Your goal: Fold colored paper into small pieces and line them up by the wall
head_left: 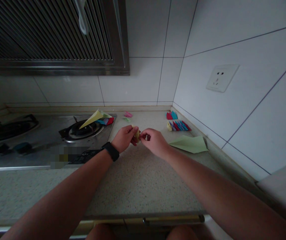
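My left hand (125,137) is closed around a small piece of folded yellow paper (137,135), held over the counter. On the paper's right side my right hand (153,140) pinches at its edge with thumb and forefinger. Fingers cover much of the paper, so its folded shape is partly hidden. Beyond my hands lie a small pink folded paper (128,114) and a small green one (127,119). A row of several folded papers in yellow, red and blue (179,126) sits to the right, with a red and teal pair (172,115) behind it.
A light green paper sheet (191,144) lies by the right wall, beside my right forearm. On the gas stove (45,156) at left, a yellow paper plane (92,118) and colored folded papers (105,121) rest near the burner. A range hood (57,68) hangs above.
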Demonstrator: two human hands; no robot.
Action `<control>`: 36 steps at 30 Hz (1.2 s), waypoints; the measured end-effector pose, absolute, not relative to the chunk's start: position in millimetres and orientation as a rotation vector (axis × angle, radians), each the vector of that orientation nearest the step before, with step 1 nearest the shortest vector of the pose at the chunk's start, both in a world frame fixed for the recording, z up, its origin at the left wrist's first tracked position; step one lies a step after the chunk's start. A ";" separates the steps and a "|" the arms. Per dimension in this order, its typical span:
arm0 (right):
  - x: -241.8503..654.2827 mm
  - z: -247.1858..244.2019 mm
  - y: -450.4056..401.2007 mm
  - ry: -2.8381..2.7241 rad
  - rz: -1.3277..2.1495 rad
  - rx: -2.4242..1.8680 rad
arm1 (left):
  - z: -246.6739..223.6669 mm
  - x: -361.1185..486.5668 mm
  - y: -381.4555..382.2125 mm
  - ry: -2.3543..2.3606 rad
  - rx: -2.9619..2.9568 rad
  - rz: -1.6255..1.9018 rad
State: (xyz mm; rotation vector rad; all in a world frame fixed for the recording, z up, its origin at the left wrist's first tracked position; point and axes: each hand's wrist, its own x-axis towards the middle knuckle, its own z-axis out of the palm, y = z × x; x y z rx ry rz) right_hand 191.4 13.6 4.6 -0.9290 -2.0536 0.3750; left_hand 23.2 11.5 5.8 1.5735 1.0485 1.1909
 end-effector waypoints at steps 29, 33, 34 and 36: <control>202.1 17.9 8.8 -2.263 0.153 -0.674 | 8.3 22.5 7.7 0.890 1.481 1.180; 203.8 18.2 9.6 -2.191 0.224 -0.722 | 10.7 21.5 5.3 0.812 1.417 1.183; 204.3 18.2 10.1 -2.173 0.244 -0.727 | 11.0 21.1 5.0 0.798 1.406 1.188; 205.2 17.8 11.6 -2.131 0.282 -0.735 | 11.5 20.1 5.0 0.785 1.383 1.208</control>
